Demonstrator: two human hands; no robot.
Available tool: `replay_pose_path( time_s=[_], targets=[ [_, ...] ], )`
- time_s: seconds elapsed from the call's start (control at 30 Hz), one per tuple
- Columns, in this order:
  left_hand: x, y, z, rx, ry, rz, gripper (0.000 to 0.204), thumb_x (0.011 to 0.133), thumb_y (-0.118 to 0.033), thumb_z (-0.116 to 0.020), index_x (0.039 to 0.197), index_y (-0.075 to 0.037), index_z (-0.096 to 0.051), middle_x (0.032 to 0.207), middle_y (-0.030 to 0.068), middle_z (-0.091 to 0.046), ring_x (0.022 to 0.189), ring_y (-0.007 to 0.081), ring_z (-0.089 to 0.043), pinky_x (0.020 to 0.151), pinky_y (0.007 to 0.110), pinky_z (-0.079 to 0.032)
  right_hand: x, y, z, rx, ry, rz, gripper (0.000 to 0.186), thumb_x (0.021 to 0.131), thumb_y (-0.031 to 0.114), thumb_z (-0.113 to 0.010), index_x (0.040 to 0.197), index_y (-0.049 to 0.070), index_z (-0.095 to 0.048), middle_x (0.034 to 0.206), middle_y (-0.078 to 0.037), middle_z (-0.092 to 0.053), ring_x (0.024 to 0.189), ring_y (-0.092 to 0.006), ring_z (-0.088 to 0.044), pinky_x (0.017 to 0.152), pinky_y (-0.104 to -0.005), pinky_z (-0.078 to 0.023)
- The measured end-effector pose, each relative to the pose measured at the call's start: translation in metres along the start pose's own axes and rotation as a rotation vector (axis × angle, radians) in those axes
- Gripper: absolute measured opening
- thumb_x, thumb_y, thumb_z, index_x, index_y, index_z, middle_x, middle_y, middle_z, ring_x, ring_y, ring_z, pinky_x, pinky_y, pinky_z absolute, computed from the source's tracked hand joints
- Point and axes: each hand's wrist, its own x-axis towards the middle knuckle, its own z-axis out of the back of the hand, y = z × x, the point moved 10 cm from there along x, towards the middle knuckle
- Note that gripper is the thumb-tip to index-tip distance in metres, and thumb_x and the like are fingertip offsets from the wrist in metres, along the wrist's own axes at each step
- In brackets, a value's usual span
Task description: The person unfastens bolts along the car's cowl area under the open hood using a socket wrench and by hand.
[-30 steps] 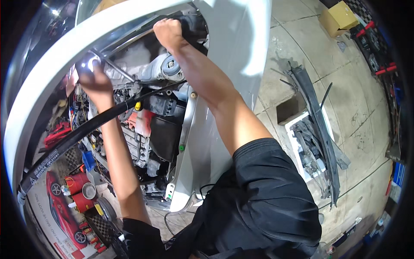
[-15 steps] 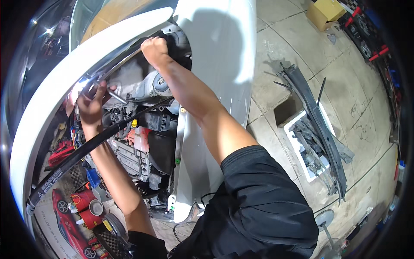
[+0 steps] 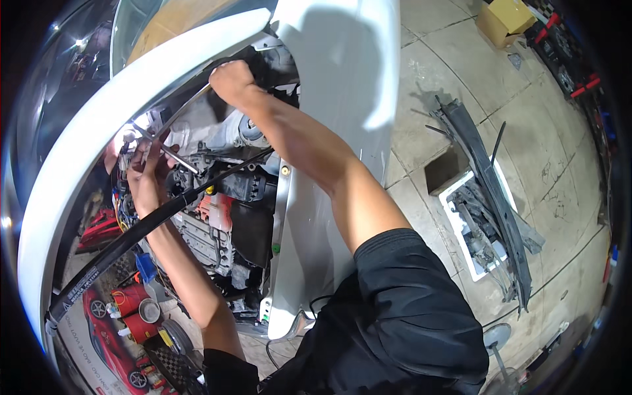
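Observation:
My right hand [image 3: 232, 82] is closed in a fist around the near end of a long thin metal bar [image 3: 187, 105], high over the engine bay of a white car. The bar slopes down leftward to my left hand [image 3: 146, 161], whose fingers curl at a shiny metal rod [image 3: 179, 157] that crosses it. Whether bar and rod are one tool, I cannot make out. A bright light [image 3: 128, 135] shines beside the left fingers. Below lies the engine [image 3: 204, 247] with a red-orange part [image 3: 216, 212]. A black strut [image 3: 141, 224] passes over my left forearm.
The raised white hood [image 3: 72, 131] curves along the left, the white fender [image 3: 336, 85] lies under my right arm. On the tiled floor, a dark cowl panel [image 3: 490, 184] with wiper arms leans across a white foam box [image 3: 477, 266] of parts. A cardboard box [image 3: 505, 23] stands far right.
My right fist has shifted slightly left with the bar. My left hand has moved a little down and right, showing more of the crossing rods. The whole view has shifted slightly.

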Motion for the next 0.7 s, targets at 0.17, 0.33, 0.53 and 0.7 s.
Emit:
replay_pose_path(
  time_s=[0.17,0.33,0.53,0.7],
  targets=[
    [0.009,-0.031,-0.017,-0.065,-0.034,-0.047,0.038,0.092,-0.009,-0.06,0.127,0.001,-0.051,0.124,0.0145,-0.062,0.096,0.0216,-0.065,0.068,0.024,-0.052,0.002,0.002,0.013,0.02,-0.063,-0.08,0.018,0.087,0.017,-0.054,0.094,0.009,-0.068,0.091,-0.009,-0.072,0.087,-0.0238,-0.071,0.068,-0.0372,-0.054],
    [-0.002,-0.018,-0.023,-0.444,-0.017,0.044,0.038,0.093,-0.004,-0.056,0.128,0.007,-0.046,0.128,0.0244,-0.057,0.102,0.0259,-0.066,0.077,0.023,-0.06,-0.005,0.01,0.03,-0.018,-0.135,0.085,0.014,0.083,0.012,-0.058,0.09,0.007,-0.069,0.085,-0.01,-0.073,0.077,-0.0239,-0.072,0.061,-0.036,-0.056],
    [-0.041,-0.006,0.021,-1.019,-0.022,0.112,0.037,0.1,-0.01,-0.048,0.13,0.011,-0.043,0.13,0.028,-0.053,0.106,0.0255,-0.064,0.081,0.024,-0.062,-0.019,0.05,0.054,0.175,-0.1,0.341,0.026,0.088,0.033,-0.062,0.088,0.009,-0.071,0.084,-0.012,-0.071,0.08,-0.0299,-0.07,0.065,-0.0407,-0.055],
    [-0.081,0.015,0.052,-1.443,-0.017,0.213,0.056,0.104,-0.014,-0.041,0.153,-0.009,-0.015,0.117,0.0255,-0.06,0.096,0.0246,-0.067,0.08,0.03,-0.061,-0.039,0.084,0.049,0.19,0.102,0.598,0.031,0.089,0.04,-0.06,0.089,0.01,-0.068,0.086,-0.009,-0.066,0.085,-0.0295,-0.066,0.065,-0.0423,-0.053]
  ],
)
